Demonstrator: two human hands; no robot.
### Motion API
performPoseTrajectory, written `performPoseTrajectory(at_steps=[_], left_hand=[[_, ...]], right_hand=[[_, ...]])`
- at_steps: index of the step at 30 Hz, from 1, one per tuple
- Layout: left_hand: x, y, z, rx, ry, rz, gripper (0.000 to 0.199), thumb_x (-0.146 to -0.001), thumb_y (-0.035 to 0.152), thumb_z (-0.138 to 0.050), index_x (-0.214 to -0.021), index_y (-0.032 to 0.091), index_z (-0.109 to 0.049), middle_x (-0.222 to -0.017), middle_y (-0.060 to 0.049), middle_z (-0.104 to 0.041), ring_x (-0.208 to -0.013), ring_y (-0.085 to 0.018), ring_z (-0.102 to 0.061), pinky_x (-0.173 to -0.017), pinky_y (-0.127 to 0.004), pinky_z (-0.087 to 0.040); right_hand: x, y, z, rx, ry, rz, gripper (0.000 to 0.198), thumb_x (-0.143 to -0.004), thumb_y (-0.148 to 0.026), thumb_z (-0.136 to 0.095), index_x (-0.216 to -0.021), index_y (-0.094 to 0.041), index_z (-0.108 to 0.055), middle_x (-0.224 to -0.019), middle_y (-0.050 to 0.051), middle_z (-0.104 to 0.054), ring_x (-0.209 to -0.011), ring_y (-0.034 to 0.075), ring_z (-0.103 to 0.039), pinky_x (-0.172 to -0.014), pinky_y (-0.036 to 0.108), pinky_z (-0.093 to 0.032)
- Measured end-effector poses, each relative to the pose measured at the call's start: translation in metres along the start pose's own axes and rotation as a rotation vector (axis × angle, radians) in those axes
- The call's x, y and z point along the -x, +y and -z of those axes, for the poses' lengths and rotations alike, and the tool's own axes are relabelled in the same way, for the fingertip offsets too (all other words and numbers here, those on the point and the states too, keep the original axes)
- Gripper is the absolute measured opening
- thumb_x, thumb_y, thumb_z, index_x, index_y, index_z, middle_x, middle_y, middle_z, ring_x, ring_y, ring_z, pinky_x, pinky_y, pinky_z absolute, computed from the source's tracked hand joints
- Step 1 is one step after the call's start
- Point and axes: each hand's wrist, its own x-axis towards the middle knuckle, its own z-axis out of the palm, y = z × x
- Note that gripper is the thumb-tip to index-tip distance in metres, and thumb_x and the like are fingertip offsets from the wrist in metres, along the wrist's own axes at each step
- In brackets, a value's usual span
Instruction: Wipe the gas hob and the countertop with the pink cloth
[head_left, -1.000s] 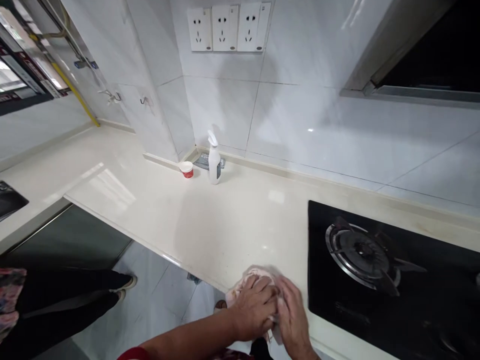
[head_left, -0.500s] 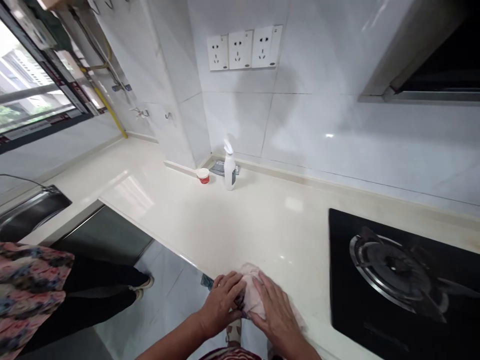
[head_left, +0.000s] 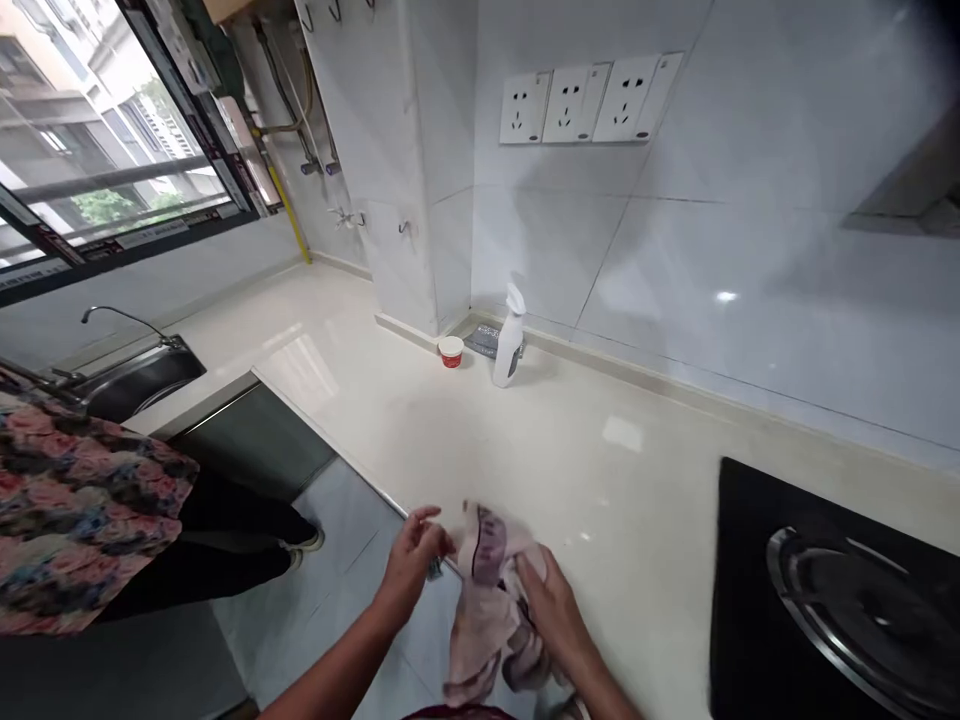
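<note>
A pale pink cloth (head_left: 487,610) with a purple printed patch hangs in loose folds over the counter's front edge. My right hand (head_left: 556,605) grips its right side, the thumb pressed into the fabric. Just left of the cloth is my left hand (head_left: 411,565), its fingers slightly bent and apart, holding nothing that I can see. Farther back on the pale countertop (head_left: 420,430) stand a white spray bottle (head_left: 508,345) and a small red-and-white tub (head_left: 451,352). A grey flat packet (head_left: 484,338) lies behind them against the wall.
At right, a black gas hob (head_left: 750,560) is set in the counter. A steel sink (head_left: 142,380) with a tap lies at far left. Another person in a flowered top (head_left: 90,510) stands near it. Wall sockets (head_left: 574,103) are above the counter.
The cloth, earlier bunched on the counter under both hands, is now lifted and hanging loose from my right hand. My left hand has come off it leftward. The view has turned left.
</note>
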Motion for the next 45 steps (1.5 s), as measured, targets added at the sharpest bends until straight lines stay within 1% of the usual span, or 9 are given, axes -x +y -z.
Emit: performPoseTrajectory(at_steps=[4, 9, 19, 23, 28, 32, 37, 41, 45], left_hand=[[-0.021, 0.025, -0.017, 0.104, -0.023, -0.066, 0.049, -0.091, 0.049, -0.057, -0.130, 0.021, -0.050, -0.108, -0.008, -0.069, -0.090, -0.018, -0.067, -0.085, -0.035, -0.052], [-0.023, 0.003, -0.034, -0.522, -0.154, -0.108, 0.037, -0.090, 0.031, -0.051, -0.126, 0.023, -0.057, -0.115, -0.007, -0.065, -0.089, -0.016, -0.062, -0.080, -0.033, -0.052], [-0.021, -0.009, -0.095, -0.643, -0.274, -0.132, 0.034, -0.064, 0.020, -0.078, -0.097, 0.024, -0.069, -0.113, -0.008, -0.064, -0.115, -0.029, -0.054, -0.105, -0.046, -0.037], [-0.035, -0.009, -0.071, -0.476, -0.228, -0.084, 0.010, -0.082, 0.026, -0.059, -0.088, 0.022, -0.067, -0.088, -0.003, -0.067, -0.088, -0.020, -0.062, -0.088, -0.034, -0.049], [-0.075, 0.004, -0.021, -0.248, -0.061, -0.011, 0.046, -0.095, 0.054, -0.035, -0.104, 0.017, -0.060, -0.079, -0.003, -0.065, -0.070, -0.016, -0.062, -0.067, -0.029, -0.053], [-0.093, 0.006, -0.016, -0.213, -0.013, -0.011, 0.050, -0.090, 0.056, -0.048, -0.117, 0.016, -0.058, -0.084, -0.005, -0.067, -0.073, -0.017, -0.065, -0.071, -0.033, -0.056], [-0.068, -0.010, -0.036, -0.323, 0.031, -0.143, 0.063, -0.070, 0.042, -0.073, -0.127, 0.019, -0.059, -0.125, -0.014, -0.063, -0.120, -0.029, -0.057, -0.109, -0.052, -0.042], [-0.037, -0.016, -0.037, -0.367, -0.012, -0.238, 0.049, -0.077, 0.043, -0.067, -0.121, 0.022, -0.064, -0.126, -0.012, -0.062, -0.122, -0.028, -0.056, -0.110, -0.051, -0.043], [-0.013, -0.017, -0.022, -0.427, -0.040, -0.246, 0.034, -0.087, 0.042, -0.057, -0.114, 0.023, -0.066, -0.115, -0.010, -0.067, -0.107, -0.023, -0.064, -0.095, -0.043, -0.054]], right_hand=[[-0.035, -0.018, 0.042, 0.084, 0.145, -0.022, 0.079, -0.085, -0.078, -0.039, -0.130, -0.017, -0.061, -0.133, 0.014, -0.064, -0.127, 0.028, -0.056, -0.110, 0.039, -0.043], [-0.047, -0.001, 0.094, 0.292, 0.371, -0.013, 0.078, -0.083, -0.073, -0.038, -0.132, -0.014, -0.055, -0.123, 0.017, -0.063, -0.113, 0.030, -0.061, -0.103, 0.046, -0.045], [-0.047, -0.004, 0.058, 0.127, 0.214, 0.035, 0.049, -0.072, -0.064, -0.064, -0.095, -0.021, -0.068, -0.087, 0.005, -0.070, -0.082, 0.024, -0.063, -0.082, 0.038, -0.053], [-0.040, -0.009, 0.089, -0.199, 0.306, -0.049, 0.056, -0.076, -0.068, -0.062, -0.103, -0.020, -0.065, -0.089, 0.005, -0.072, -0.084, 0.023, -0.067, -0.076, 0.034, -0.055], [-0.009, 0.011, 0.131, -0.604, 0.590, -0.206, 0.060, -0.067, -0.060, -0.075, -0.111, -0.020, -0.064, -0.105, 0.005, -0.072, -0.096, 0.022, -0.068, -0.079, 0.032, -0.056], [0.002, 0.039, 0.144, -0.320, 0.542, -0.230, 0.061, -0.072, -0.064, -0.067, -0.112, -0.019, -0.063, -0.102, 0.007, -0.070, -0.091, 0.024, -0.066, -0.079, 0.035, -0.056], [0.006, 0.043, 0.140, 0.371, 0.669, -0.046, 0.086, -0.079, -0.074, -0.049, -0.136, -0.010, -0.052, -0.130, 0.022, -0.056, -0.119, 0.036, -0.055, -0.104, 0.054, -0.043], [0.033, 0.051, 0.098, 0.774, 0.455, 0.216, 0.071, -0.087, -0.069, -0.045, -0.143, -0.026, -0.052, -0.155, 0.015, -0.035, -0.141, 0.039, -0.035, -0.111, 0.062, -0.034], [0.047, 0.077, 0.047, 0.936, 0.392, 0.179, 0.071, -0.082, -0.072, -0.054, -0.143, -0.036, -0.053, -0.161, 0.009, -0.029, -0.144, 0.047, -0.026, -0.108, 0.075, -0.023]])
